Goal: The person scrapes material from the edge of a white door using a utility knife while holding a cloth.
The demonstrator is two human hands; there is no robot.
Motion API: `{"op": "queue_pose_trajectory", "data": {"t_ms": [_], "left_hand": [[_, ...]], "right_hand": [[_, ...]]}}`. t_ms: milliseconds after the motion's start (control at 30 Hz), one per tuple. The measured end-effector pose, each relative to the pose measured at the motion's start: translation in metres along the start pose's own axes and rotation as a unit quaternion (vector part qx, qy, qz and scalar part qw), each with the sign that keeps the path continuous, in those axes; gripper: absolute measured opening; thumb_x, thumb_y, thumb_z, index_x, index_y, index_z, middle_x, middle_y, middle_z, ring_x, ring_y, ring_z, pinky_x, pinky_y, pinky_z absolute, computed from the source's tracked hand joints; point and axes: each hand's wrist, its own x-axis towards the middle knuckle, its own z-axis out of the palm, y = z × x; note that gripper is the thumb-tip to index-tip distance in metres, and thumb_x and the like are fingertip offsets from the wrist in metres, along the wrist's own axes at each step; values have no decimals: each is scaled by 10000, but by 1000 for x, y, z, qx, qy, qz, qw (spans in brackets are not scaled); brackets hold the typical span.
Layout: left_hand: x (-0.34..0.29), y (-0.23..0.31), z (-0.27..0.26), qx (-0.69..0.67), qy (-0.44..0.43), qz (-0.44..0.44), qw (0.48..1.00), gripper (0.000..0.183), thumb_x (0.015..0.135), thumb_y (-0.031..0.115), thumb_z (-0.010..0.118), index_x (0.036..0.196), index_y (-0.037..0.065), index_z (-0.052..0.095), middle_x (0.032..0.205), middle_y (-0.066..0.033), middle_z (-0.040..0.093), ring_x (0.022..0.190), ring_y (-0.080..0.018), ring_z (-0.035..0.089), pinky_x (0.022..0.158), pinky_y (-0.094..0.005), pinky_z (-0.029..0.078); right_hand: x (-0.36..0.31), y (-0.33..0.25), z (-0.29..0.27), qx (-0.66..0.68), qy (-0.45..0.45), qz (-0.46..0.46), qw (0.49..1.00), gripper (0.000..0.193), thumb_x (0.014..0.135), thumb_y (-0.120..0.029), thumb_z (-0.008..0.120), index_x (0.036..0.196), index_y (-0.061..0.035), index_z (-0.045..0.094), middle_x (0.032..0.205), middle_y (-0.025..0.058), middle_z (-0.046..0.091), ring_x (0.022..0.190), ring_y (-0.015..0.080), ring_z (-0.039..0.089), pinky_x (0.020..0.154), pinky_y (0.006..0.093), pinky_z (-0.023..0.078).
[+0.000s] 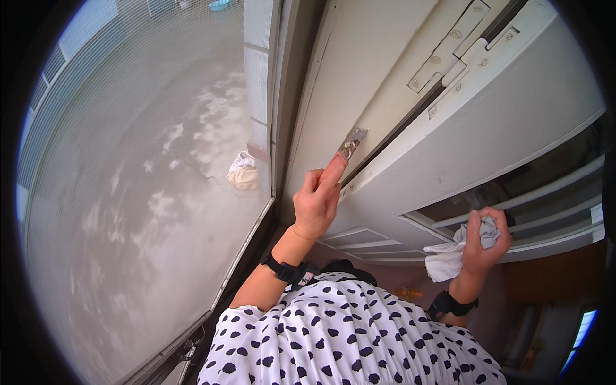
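Note:
My left hand (317,202) reaches up to the cream door frame (385,70). Its index finger is stretched out, with the tip touching a small metal plate (353,142) fixed to the frame; the other fingers look curled and hold nothing I can see. On the right, my right hand (486,247) is closed around a crumpled white and grey cloth (447,256), part of which hangs loose. That hand is in front of the glazed panel of the white door (500,96), which stands open beside the frame.
A metal hinge (443,58) joins door and frame near the top. Bars (532,192) cross the door's glass. At left, a mesh screen (147,212) shows a paved ground beyond, where a whitish bundle (242,172) lies by the wall. A blue basin (220,5) is farther off.

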Motion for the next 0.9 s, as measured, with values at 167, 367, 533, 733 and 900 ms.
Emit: {"op": "queue_pose_trajectory", "data": {"t_ms": [167, 367, 533, 733, 900], "left_hand": [[-11, -4, 13, 13, -18, 59, 998, 459, 709, -26, 644, 1125, 169, 634, 872, -105, 569, 609, -235, 587, 511, -319, 494], [-16, 10, 11, 4, 2, 83, 997, 481, 680, -32, 667, 1111, 180, 642, 875, -120, 574, 598, -231, 588, 499, -302, 494], [-28, -2, 6, 3, 12, 90, 996, 480, 667, -44, 666, 1096, 174, 653, 874, -126, 573, 599, -229, 590, 497, -294, 494], [-12, 4, -1, 35, 6, 154, 987, 500, 626, -33, 680, 1086, 162, 658, 874, -120, 571, 572, -198, 567, 479, -273, 481], [-31, -8, -12, 40, 23, 110, 993, 526, 604, -30, 684, 1089, 173, 658, 877, -115, 570, 591, -194, 562, 484, -269, 476]], "right_hand": [[9, 1, 1, -45, 2, 27, 999, 246, 695, -108, 799, 751, -25, 574, 581, 12, 534, 534, 84, 484, 537, 229, 411], [-4, -1, -10, -76, 26, 34, 996, 232, 691, -77, 795, 731, -20, 573, 589, 10, 546, 539, 86, 484, 541, 236, 417], [-11, -6, -3, -52, 37, 69, 996, 229, 688, -55, 793, 735, -8, 574, 612, 5, 561, 566, 79, 489, 562, 238, 429], [-17, -8, 1, -41, 39, 93, 994, 215, 701, -50, 785, 748, -3, 580, 643, 8, 572, 606, 80, 497, 599, 236, 438], [-19, -20, 3, -39, 38, 86, 995, 224, 702, -63, 790, 751, -5, 579, 654, 8, 574, 613, 85, 496, 612, 237, 440]]}}
